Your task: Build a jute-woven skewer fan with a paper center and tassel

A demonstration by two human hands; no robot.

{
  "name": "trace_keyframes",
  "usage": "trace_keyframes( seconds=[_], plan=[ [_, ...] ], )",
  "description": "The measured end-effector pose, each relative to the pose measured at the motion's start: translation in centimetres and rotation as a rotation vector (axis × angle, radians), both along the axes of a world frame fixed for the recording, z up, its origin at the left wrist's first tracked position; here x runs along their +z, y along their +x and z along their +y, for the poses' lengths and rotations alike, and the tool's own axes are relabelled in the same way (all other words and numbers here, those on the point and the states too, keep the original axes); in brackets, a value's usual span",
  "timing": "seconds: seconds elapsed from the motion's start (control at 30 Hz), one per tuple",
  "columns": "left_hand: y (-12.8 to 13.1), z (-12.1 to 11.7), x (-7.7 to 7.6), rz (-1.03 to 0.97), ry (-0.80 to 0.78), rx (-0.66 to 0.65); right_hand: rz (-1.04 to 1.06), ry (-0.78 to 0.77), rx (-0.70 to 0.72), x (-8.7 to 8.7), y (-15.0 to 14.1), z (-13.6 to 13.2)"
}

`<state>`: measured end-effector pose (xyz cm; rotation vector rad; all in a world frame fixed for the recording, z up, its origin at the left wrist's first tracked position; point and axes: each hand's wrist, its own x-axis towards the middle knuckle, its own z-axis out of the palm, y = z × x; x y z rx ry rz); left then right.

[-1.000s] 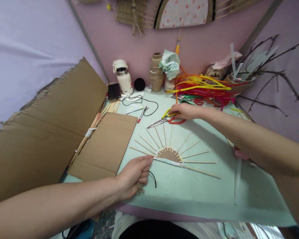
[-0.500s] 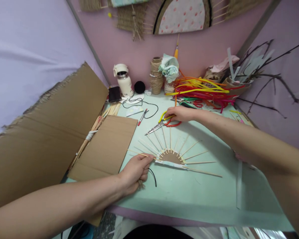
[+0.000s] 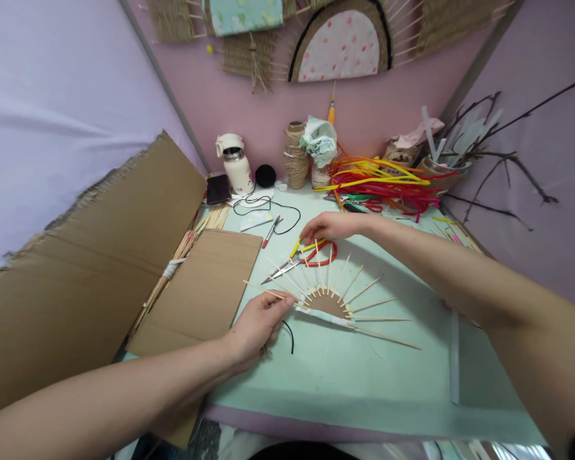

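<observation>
A half-round cardboard piece point(image 3: 326, 303) with a pale printed cloth edge lies on the table, thin wooden sticks fanning out from its curve. My left hand point(image 3: 263, 318) pinches the leftmost stick near the cardboard. A black cord end point(image 3: 290, 338) and a bit of twine show beneath this hand. Beyond the fan, my right hand point(image 3: 326, 226) grips the scissors point(image 3: 301, 257) by the yellow handle. The other handle is red, and the blades point left, towards the tips of the left sticks.
A cardboard sheet point(image 3: 206, 281) and a bundle of sticks point(image 3: 175, 267) lie left. Behind are a marker point(image 3: 271, 232), a white flask point(image 3: 238, 171), a twine spool point(image 3: 296, 156) and colourful pipe cleaners point(image 3: 383, 182). Branches point(image 3: 512, 156) reach in from the right.
My right hand has moved the scissors left and closer to me, over the tips of the sticks. My left hand keeps its pinch on the stick. The view has tilted slightly.
</observation>
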<state>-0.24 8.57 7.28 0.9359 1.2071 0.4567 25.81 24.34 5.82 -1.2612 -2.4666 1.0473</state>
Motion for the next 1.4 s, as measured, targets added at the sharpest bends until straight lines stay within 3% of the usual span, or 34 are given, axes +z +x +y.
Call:
trace_keyframes(
  seconds=[0.23, 0.47, 0.57, 0.77, 0.93, 1.07, 1.2, 1.3, 1.4],
  plan=[
    [-0.2, 0.5, -1.1, -0.064, -0.085, -0.029, -0.019, 0.119, -0.225, 0.5, 1.1, 0.6],
    [0.0, 1.2, -0.7, -0.048, -0.165, -0.046, -0.027, 0.032, -0.159, -0.2, -0.3, -0.3],
    [-0.2, 1.4, -0.3, -0.032, -0.232, -0.058, 0.007, -0.016, -0.131, -0.1, -1.3, -0.6],
    [-1.3, 1.4, 1.2, 0.012, -0.425, -0.216, 0.029, -0.031, -0.136, 0.3, -1.4, -1.1],
    [-1.9, 0.8, 1.4, -0.005, -0.39, -0.225, 0.002, 0.026, -0.184, 1.0, -1.6, -1.9],
    [-2.1, -0.1, 2.7, -0.077, -0.352, -0.196, -0.013, 0.163, -0.295, 3.1, -1.3, -3.0],
    [-2.2, -0.9, 5.9, -0.233, -0.259, -0.179, 0.106, 0.243, -0.366, 7.3, -1.7, -6.3],
    [-2.3, -1.6, 7.7, -0.351, -0.178, -0.176, 0.277, 0.193, -0.281, 10.3, -3.3, -11.2],
    [-2.3, -2.6, 8.2, -0.435, -0.128, -0.172, 0.425, 0.107, -0.251, 11.1, -5.8, -16.9]
  ],
)
